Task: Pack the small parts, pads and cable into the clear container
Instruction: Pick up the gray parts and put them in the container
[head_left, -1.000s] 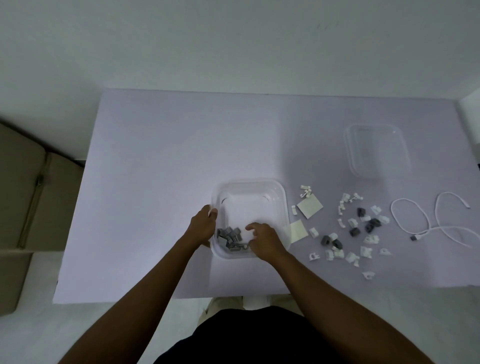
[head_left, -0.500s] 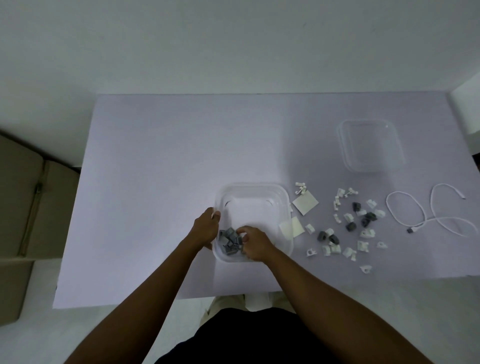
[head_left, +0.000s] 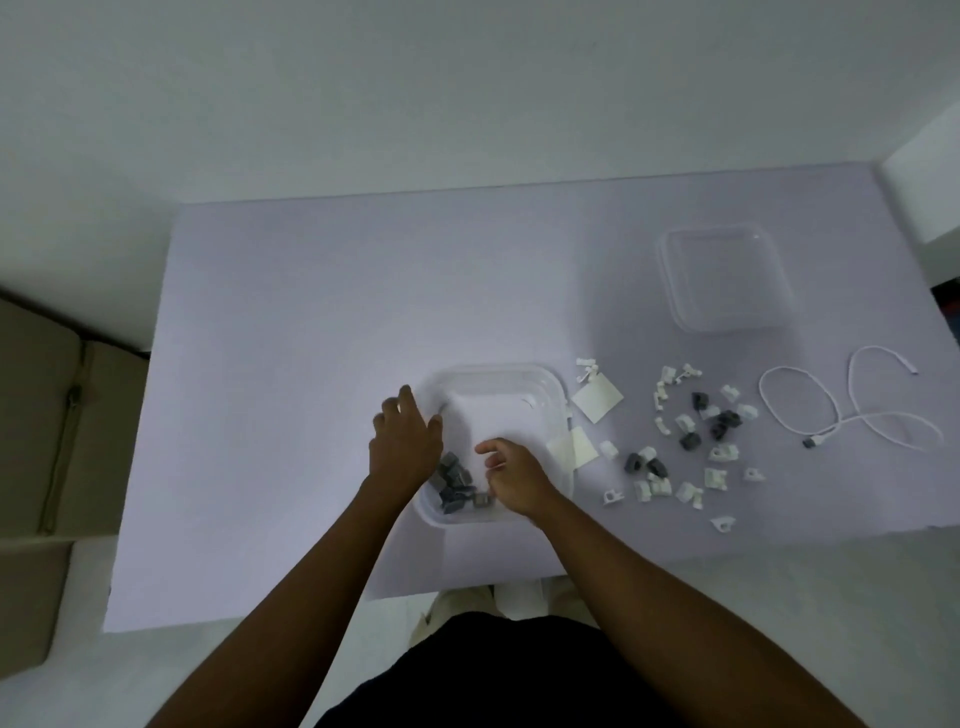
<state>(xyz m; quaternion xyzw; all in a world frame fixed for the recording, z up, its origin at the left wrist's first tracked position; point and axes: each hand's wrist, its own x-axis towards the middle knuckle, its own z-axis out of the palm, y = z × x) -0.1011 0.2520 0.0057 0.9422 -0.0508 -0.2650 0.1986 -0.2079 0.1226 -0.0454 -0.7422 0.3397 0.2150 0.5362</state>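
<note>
Two bare hands meet at the clear, rounded-square plastic container (head_left: 562, 410), which sits near the front edge of the pale lilac tabletop (head_left: 311, 338). The left hand (head_left: 405, 441) rests with straight fingers on its left rim. The right hand (head_left: 514, 475) hovers inside it, fingers loosely curled, nothing visible in them. Small grey block-shaped parts (head_left: 457, 483) are heaped in the container's near-left corner. Two pale square pads (head_left: 597, 400) lie just right of it, the nearer one touching the rim. Further right, loose white and dark grey clips (head_left: 691, 441) are scattered. The looped white cable (head_left: 852, 415) stretches left to right, its dark plug pointing left toward the clips. A clear lid (head_left: 727, 280) lies farthest back.
</note>
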